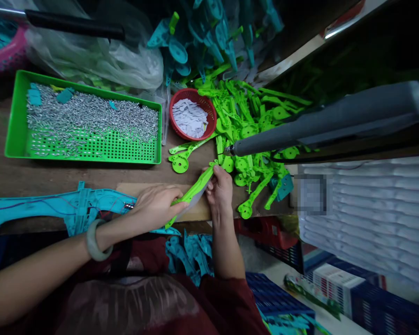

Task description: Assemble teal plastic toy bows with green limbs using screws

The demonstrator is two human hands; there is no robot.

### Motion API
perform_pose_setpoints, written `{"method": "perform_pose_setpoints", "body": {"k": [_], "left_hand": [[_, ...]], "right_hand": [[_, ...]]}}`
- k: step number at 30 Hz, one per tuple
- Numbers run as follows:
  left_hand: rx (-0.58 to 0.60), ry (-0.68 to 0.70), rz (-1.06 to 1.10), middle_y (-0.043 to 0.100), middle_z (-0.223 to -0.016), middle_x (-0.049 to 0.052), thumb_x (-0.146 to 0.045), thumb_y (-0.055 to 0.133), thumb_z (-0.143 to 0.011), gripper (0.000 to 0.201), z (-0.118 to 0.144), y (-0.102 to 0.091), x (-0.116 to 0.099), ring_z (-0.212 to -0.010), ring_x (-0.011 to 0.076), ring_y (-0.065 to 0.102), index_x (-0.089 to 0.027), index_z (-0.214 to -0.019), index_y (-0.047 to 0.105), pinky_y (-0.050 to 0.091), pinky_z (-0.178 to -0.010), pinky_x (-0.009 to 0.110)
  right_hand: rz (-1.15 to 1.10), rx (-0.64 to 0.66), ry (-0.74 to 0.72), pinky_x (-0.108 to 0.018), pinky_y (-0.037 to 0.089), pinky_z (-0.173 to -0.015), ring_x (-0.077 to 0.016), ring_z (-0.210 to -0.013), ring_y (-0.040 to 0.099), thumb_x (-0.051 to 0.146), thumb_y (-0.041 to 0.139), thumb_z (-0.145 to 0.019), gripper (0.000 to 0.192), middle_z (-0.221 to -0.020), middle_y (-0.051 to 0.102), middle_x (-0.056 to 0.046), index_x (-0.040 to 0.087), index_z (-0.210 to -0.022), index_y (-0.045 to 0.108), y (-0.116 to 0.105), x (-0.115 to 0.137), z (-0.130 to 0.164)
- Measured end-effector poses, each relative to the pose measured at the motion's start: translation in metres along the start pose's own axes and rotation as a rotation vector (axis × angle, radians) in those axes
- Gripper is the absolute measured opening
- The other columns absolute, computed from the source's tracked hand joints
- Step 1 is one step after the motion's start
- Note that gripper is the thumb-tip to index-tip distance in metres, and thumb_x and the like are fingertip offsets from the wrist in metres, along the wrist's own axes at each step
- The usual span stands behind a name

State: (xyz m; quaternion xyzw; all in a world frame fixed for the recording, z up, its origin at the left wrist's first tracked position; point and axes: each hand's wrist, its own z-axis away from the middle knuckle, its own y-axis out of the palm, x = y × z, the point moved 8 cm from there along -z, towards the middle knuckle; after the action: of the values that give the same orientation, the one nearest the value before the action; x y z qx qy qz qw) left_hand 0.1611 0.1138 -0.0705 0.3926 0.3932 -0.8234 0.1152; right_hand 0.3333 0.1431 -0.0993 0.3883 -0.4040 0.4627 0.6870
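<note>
A long lime-green plastic part (194,190) with a greyish-white underside is held aslant between my two hands. My left hand (160,204) closes on its lower end, thumb and fingers gripping the edge. At the upper end, my right hand (219,185) pinches the part, its fingers partly hidden behind it. Just above that end is the thin tip of a grey power screwdriver (282,130), which slants in from the right; whether it touches the part I cannot tell. Below my left hand, a long blue plastic piece (56,211) with thin wires lies along the bench edge.
A green tray (87,158) of small screws stands at left. Beside it, a red basket (192,136) holds white pieces. Lime-green parts (244,125) are heaped to the right, with blue parts (216,32) behind. Blue crates (279,293) stand lower right.
</note>
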Motion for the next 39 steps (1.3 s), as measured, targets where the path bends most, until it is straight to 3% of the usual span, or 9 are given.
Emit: {"method": "perform_pose_setpoints", "body": {"k": [6, 14, 17, 22, 25, 28, 32, 35, 39], "left_hand": [[-0.063, 0.089, 0.003, 0.073, -0.089, 0.002, -0.041, 0.054, -0.093, 0.024, 0.002, -0.003, -0.002, -0.085, 0.0237, 0.067, -0.023, -0.092, 0.070, 0.045, -0.070, 0.030], [-0.084, 0.099, 0.008, 0.073, -0.088, 0.004, -0.040, 0.054, -0.095, 0.025, 0.004, -0.001, -0.001, -0.086, 0.0237, 0.068, -0.023, -0.099, 0.072, 0.047, -0.072, 0.030], [-0.100, 0.124, -0.058, 0.071, -0.092, 0.006, -0.038, 0.054, -0.095, 0.026, 0.008, -0.003, -0.006, -0.090, 0.0251, 0.068, -0.018, -0.104, 0.069, 0.050, -0.077, 0.033], [-0.345, 0.376, -0.268, 0.061, -0.116, 0.012, -0.022, 0.046, -0.098, 0.023, 0.073, -0.064, -0.012, -0.111, 0.0254, 0.058, -0.015, -0.113, 0.061, 0.051, -0.091, 0.039], [-0.326, 0.536, -0.464, 0.063, -0.114, 0.009, -0.021, 0.045, -0.098, 0.021, 0.124, -0.084, 0.001, -0.105, 0.0235, 0.060, -0.021, -0.109, 0.063, 0.051, -0.092, 0.040], [-0.182, 0.722, -0.605, 0.067, -0.117, 0.003, -0.005, 0.043, -0.094, 0.036, 0.159, -0.064, 0.022, -0.101, 0.0170, 0.063, -0.028, -0.113, 0.062, 0.051, -0.091, 0.032], [-0.113, 0.705, -0.767, 0.068, -0.113, 0.008, 0.001, 0.043, -0.091, 0.037, 0.161, -0.033, 0.050, -0.098, 0.0176, 0.064, -0.021, -0.113, 0.063, 0.053, -0.085, 0.031], [-0.195, 0.614, -0.584, 0.068, -0.098, 0.009, -0.007, 0.044, -0.096, 0.023, 0.151, -0.045, 0.052, -0.085, 0.0166, 0.066, -0.017, -0.104, 0.064, 0.055, -0.074, 0.028], [-0.405, 0.335, 0.100, 0.066, -0.094, 0.006, -0.028, 0.058, -0.096, 0.012, 0.140, -0.088, 0.066, -0.076, 0.0138, 0.069, -0.017, -0.096, 0.061, 0.058, -0.065, 0.025]], "right_hand": [[0.118, 0.174, 0.237, -0.015, 0.026, -0.027, -0.0016, -0.034, 0.022, 0.044, 0.083, -0.065, 0.034, -0.043, 0.037, 0.011, 0.016, -0.075, 0.066, 0.020, -0.021, 0.036], [0.172, 0.188, 0.199, -0.014, 0.033, -0.028, -0.0007, -0.035, 0.029, 0.041, 0.088, -0.058, 0.043, -0.054, 0.052, 0.009, 0.017, -0.081, 0.061, 0.029, -0.023, 0.045], [0.183, 0.201, 0.177, -0.014, 0.032, -0.028, -0.0005, -0.034, 0.029, 0.042, 0.089, -0.058, 0.044, -0.050, 0.049, 0.010, 0.017, -0.076, 0.058, 0.032, -0.021, 0.047], [0.146, 0.204, 0.182, -0.015, 0.032, -0.028, -0.0013, -0.033, 0.031, 0.038, 0.091, -0.057, 0.043, -0.046, 0.046, 0.011, 0.017, -0.074, 0.057, 0.036, -0.022, 0.045], [0.136, 0.198, 0.189, -0.016, 0.034, -0.029, -0.0022, -0.033, 0.033, 0.038, 0.092, -0.055, 0.045, -0.045, 0.046, 0.011, 0.017, -0.072, 0.056, 0.035, -0.022, 0.045], [0.161, 0.202, 0.184, -0.017, 0.034, -0.030, -0.0032, -0.032, 0.034, 0.042, 0.091, -0.055, 0.047, -0.043, 0.045, 0.011, 0.018, -0.073, 0.055, 0.035, -0.022, 0.045], [0.185, 0.182, 0.174, -0.019, 0.035, -0.030, -0.0048, -0.032, 0.036, 0.043, 0.089, -0.058, 0.046, -0.043, 0.043, 0.011, 0.018, -0.076, 0.056, 0.035, -0.024, 0.045], [0.176, 0.069, 0.069, -0.020, 0.036, -0.032, -0.0048, -0.034, 0.035, 0.043, 0.086, -0.061, 0.047, -0.051, 0.045, 0.011, 0.019, -0.088, 0.055, 0.029, -0.024, 0.045], [0.322, -0.339, -0.321, -0.021, 0.038, -0.038, -0.0050, -0.046, 0.042, 0.041, 0.077, -0.071, 0.053, -0.087, 0.056, 0.002, 0.022, -0.111, 0.048, 0.004, 0.000, 0.064]]}}
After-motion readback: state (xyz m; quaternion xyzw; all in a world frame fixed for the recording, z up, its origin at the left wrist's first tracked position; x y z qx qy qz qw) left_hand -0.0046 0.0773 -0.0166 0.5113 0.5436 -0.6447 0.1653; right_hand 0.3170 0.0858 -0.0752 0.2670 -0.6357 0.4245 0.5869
